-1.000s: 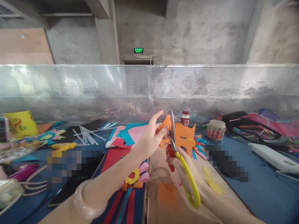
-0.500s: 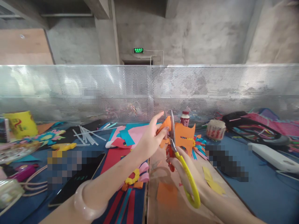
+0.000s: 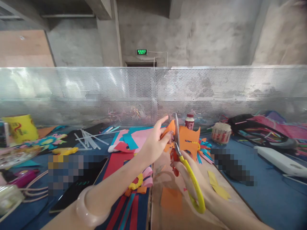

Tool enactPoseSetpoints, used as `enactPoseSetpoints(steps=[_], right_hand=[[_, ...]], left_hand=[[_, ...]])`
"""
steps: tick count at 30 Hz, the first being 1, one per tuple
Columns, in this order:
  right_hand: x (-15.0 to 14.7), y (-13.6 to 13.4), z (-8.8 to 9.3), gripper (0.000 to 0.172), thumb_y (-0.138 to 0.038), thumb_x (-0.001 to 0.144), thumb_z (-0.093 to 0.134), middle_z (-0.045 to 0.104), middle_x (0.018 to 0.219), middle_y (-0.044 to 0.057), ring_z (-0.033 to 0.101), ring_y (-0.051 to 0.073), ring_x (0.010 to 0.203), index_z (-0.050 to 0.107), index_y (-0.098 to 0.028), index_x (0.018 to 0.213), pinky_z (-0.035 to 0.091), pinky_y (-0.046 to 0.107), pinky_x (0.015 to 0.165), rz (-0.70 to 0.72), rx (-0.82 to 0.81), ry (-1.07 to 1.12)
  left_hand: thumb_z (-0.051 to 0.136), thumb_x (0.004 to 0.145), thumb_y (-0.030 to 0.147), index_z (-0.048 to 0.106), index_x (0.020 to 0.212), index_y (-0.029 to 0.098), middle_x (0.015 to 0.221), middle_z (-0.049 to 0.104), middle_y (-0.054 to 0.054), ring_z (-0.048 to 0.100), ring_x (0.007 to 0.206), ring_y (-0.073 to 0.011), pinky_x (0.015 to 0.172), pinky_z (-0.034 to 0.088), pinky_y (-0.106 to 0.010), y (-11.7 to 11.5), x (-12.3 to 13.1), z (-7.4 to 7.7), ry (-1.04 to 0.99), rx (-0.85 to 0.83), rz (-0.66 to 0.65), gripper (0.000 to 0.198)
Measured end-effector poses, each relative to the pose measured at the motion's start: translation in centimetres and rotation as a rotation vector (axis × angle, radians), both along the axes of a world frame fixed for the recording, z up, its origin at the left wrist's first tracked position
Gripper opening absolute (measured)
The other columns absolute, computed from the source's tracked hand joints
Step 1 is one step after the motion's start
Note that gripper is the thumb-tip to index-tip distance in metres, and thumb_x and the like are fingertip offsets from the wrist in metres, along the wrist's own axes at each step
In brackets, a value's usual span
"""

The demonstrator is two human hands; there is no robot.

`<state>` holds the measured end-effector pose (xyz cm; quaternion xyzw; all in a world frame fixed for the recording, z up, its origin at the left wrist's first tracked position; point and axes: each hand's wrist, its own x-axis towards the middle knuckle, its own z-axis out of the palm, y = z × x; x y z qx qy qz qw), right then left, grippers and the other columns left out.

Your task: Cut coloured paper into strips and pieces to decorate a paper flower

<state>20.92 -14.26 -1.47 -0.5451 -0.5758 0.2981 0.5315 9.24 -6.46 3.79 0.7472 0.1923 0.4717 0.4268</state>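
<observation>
My left hand (image 3: 157,137) pinches a small orange paper piece (image 3: 170,128) between thumb and fingers, its index finger stretched upward. My right hand (image 3: 185,167) is closed round the scissors (image 3: 192,182), which have yellow and red handles. Their blades point up and stand apart beside the orange piece. Behind the blades lies a larger orange sheet (image 3: 189,137) with cut edges. An orange square (image 3: 171,199) lies on the brown board (image 3: 192,217) below my hands.
A paper flower (image 3: 135,182) with ribbons lies left of the board. A phone (image 3: 81,185), white sticks (image 3: 90,139) and a yellow container (image 3: 21,128) are further left. Beyond my hands stand a small bottle (image 3: 189,121) and a jar (image 3: 221,133). Yellow scraps (image 3: 218,187) lie right.
</observation>
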Motion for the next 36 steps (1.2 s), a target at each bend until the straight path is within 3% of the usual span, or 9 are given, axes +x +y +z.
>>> enactPoseSetpoints(steps=[12, 18, 24, 30, 36], right_hand=[[0.0, 0.3, -0.5, 0.008, -0.027, 0.074, 0.043, 0.048, 0.067, -0.004, 0.046, 0.013, 0.06, 0.046, -0.021, 0.078, 0.038, 0.025, 0.058, -0.015, 0.026, -0.003], [-0.1, 0.2, -0.4, 0.003, -0.024, 0.076, 0.041, 0.043, 0.056, -0.007, 0.04, 0.01, 0.047, 0.042, -0.022, 0.074, 0.032, 0.021, 0.043, 0.001, -0.074, 0.006], [0.1, 0.8, -1.5, 0.003, -0.022, 0.076, 0.043, 0.045, 0.062, -0.006, 0.044, 0.01, 0.054, 0.042, -0.021, 0.074, 0.037, 0.021, 0.05, 0.029, 0.015, 0.035], [0.1, 1.5, -2.6, 0.005, -0.02, 0.078, 0.041, 0.044, 0.062, -0.007, 0.042, 0.008, 0.05, 0.042, -0.021, 0.074, 0.036, 0.02, 0.047, 0.05, -0.006, 0.132], [0.2, 1.7, -3.2, 0.007, -0.022, 0.08, 0.042, 0.044, 0.062, -0.007, 0.042, 0.007, 0.046, 0.042, -0.022, 0.073, 0.034, 0.019, 0.045, 0.015, -0.009, 0.078]], left_hand=[[0.048, 0.087, 0.023, 0.03, 0.134, 0.024, 0.08, 0.059, -0.001, 0.057, 0.074, -0.0137, 0.071, 0.048, -0.03, 0.1, 0.1, 0.0, -0.006, -0.007, 0.008, 0.051], [0.048, 0.087, 0.024, 0.029, 0.134, 0.024, 0.075, 0.056, 0.0, 0.053, 0.068, -0.0123, 0.064, 0.046, -0.027, 0.2, 0.0, -0.1, -0.003, 0.001, 0.007, 0.051], [0.048, 0.087, 0.027, 0.027, 0.136, 0.024, 0.068, 0.052, 0.002, 0.049, 0.062, -0.0123, 0.058, 0.043, -0.026, 0.3, 0.0, 0.0, 0.022, 0.004, 0.001, 0.053], [0.047, 0.087, 0.028, 0.026, 0.136, 0.023, 0.07, 0.053, 0.002, 0.048, 0.062, -0.0122, 0.058, 0.04, -0.027, 0.2, -0.1, 0.1, 0.032, 0.002, -0.005, 0.054], [0.048, 0.087, 0.027, 0.025, 0.136, 0.021, 0.07, 0.053, 0.001, 0.048, 0.063, -0.0121, 0.057, 0.039, -0.026, 0.3, -0.2, 0.1, 0.03, 0.003, -0.009, 0.055]])
